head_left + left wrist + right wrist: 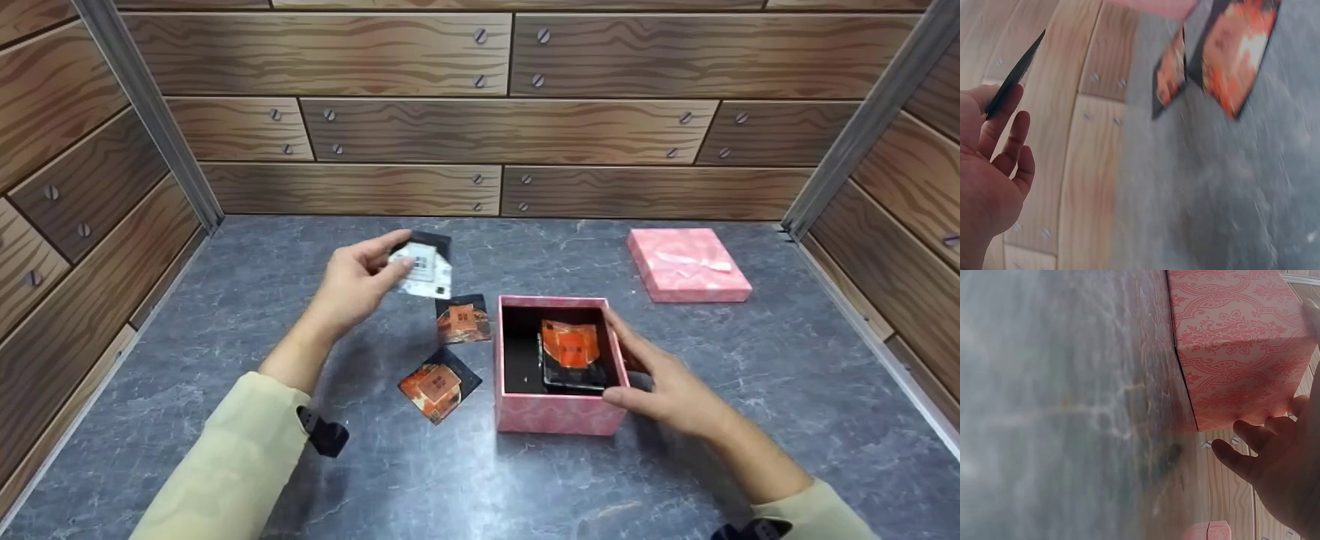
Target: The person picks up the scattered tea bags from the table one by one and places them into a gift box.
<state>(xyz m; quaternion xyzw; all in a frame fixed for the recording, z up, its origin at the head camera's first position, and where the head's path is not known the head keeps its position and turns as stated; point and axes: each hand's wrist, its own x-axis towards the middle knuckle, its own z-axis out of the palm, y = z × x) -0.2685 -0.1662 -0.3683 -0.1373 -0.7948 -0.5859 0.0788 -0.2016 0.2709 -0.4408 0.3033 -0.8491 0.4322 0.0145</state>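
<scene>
My left hand pinches a flat black-and-white sachet between thumb and fingers, raised over the table. The left wrist view shows this sachet edge-on. Below and to its right lie two orange-and-black sachets, one beside the box and one nearer me. An open pink patterned gift box stands right of them, with orange-fronted sachets in its right half. My right hand holds the box's right side, thumb at the near corner; in the right wrist view its fingers lie along the wall.
The pink lid with a bow lies at the back right of the grey marbled table. Wood-patterned panels enclose the back and both sides.
</scene>
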